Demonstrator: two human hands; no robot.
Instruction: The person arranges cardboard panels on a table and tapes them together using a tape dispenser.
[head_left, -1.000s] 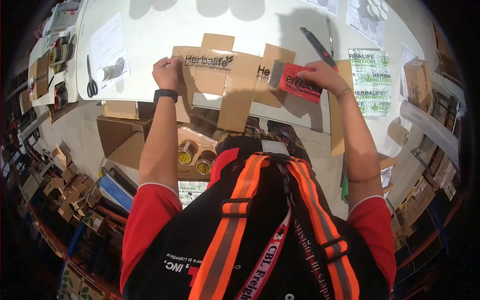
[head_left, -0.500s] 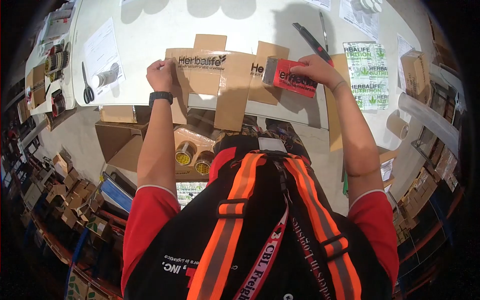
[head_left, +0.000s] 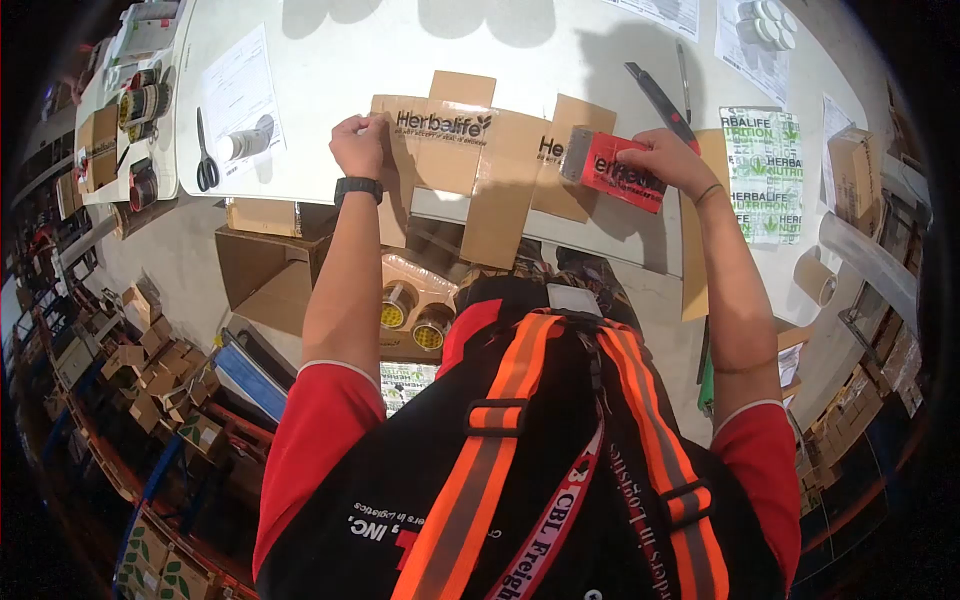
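Observation:
A flattened brown cardboard box (head_left: pixel 500 215) with its flaps spread lies at the near edge of the white table, printed "Herbalife" and with shiny tape along it. At its upper left corner, my left hand (head_left: pixel 358 147) is closed on the cardboard edge. My right hand (head_left: pixel 668 160) grips a red tape dispenser (head_left: pixel 612 182) with a grey front end, held over the right-hand flap. Dark lettering shows across the dispenser's red side. Just beyond that hand lies a black and red utility knife (head_left: pixel 655 98).
Scissors (head_left: pixel 206 160) and a white bottle (head_left: pixel 243 146) on a paper sheet are at left. A green-printed packet (head_left: pixel 762 185) lies at right, several white bottles (head_left: pixel 768 25) behind it. Below the table are tape rolls (head_left: pixel 432 326) and an open carton (head_left: pixel 265 280).
The whole view has shifted, so everything appears farther right and slightly lower. Both hands keep their holds, and the dispenser stays over about the same part of the cardboard.

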